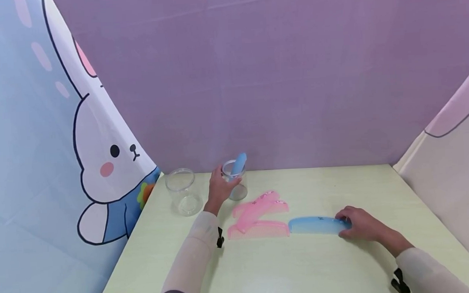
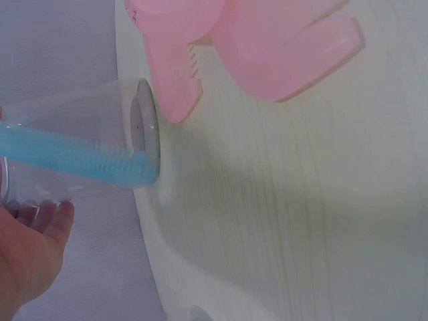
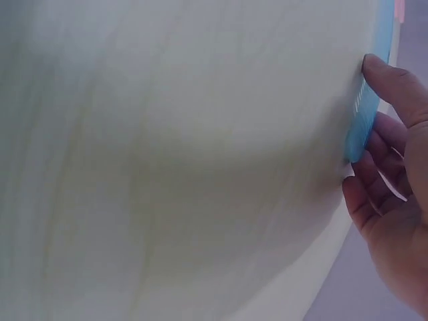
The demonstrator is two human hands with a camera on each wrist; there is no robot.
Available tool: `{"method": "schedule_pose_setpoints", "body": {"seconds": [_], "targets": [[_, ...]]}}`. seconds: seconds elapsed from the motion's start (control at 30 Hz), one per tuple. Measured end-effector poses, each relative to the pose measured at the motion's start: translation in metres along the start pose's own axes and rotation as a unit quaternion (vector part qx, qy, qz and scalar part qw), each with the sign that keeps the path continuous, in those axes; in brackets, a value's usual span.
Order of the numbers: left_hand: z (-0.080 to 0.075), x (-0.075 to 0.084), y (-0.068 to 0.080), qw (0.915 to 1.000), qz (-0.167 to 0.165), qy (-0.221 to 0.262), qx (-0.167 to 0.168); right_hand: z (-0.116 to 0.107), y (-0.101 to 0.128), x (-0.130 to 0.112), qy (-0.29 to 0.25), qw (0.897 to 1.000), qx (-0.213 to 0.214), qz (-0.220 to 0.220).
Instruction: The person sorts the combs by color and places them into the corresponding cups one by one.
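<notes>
Fingers of right hand (image 1: 359,224) pinch blue comb (image 1: 316,225); left hand (image 1: 220,188) grips jar (image 1: 236,182).

Two clear jars (image 1: 184,191) (image 1: 236,182), two blue combs (image 1: 318,225) (image 1: 238,164) and three pink combs (image 1: 258,229) (image 1: 249,213) (image 1: 270,196) are on the bench (image 1: 304,266).

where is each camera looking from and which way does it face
Head: worn high, faces forward and down at the table; shows both sleeves, the left hand at the clear jar and the right hand on the blue comb.
Left wrist: beside the left hand, looks along the table at the jar and pink combs.
Right wrist: behind the right hand, looks across bare table at the comb's end.
Head and left wrist share the jar and pink combs.
</notes>
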State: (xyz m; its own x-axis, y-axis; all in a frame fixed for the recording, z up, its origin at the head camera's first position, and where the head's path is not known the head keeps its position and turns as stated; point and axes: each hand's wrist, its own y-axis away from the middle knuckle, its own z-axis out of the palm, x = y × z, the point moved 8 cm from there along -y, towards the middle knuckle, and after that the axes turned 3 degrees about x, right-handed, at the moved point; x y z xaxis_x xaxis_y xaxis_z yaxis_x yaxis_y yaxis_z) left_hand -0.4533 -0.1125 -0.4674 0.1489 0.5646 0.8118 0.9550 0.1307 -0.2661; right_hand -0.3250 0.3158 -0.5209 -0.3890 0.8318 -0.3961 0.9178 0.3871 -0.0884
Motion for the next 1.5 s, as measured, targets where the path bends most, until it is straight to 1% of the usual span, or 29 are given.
{"method": "schedule_pose_setpoints", "body": {"seconds": [0.27, 0.47, 0.63, 0.83, 1.13, 1.5], "targets": [[0.003, -0.002, 0.000, 1.0000, 0.005, -0.003, -0.002, 0.001, 0.000, 0.003, 0.003, 1.000, 0.002, -0.010], [0.001, 0.000, 0.000, 1.0000, 0.004, -0.002, -0.001, 0.001, -0.003, 0.004, 0.017, 0.999, 0.010, -0.033], [-0.001, 0.001, 0.000, 1.0000, 0.005, 0.000, 0.003, 0.001, -0.005, 0.004, 0.017, 0.999, 0.015, -0.040], [0.000, 0.000, 0.000, 1.0000, 0.003, 0.003, -0.002, -0.001, -0.005, 0.003, 0.018, 0.998, 0.019, -0.051], [-0.001, 0.001, 0.001, 0.9999, 0.009, 0.007, 0.000, -0.012, -0.010, 0.001, 0.017, 0.998, 0.034, -0.050], [-0.001, 0.001, 0.000, 0.9999, 0.013, 0.005, 0.005, -0.029, -0.028, -0.011, 0.019, 0.997, 0.058, -0.054]]}}
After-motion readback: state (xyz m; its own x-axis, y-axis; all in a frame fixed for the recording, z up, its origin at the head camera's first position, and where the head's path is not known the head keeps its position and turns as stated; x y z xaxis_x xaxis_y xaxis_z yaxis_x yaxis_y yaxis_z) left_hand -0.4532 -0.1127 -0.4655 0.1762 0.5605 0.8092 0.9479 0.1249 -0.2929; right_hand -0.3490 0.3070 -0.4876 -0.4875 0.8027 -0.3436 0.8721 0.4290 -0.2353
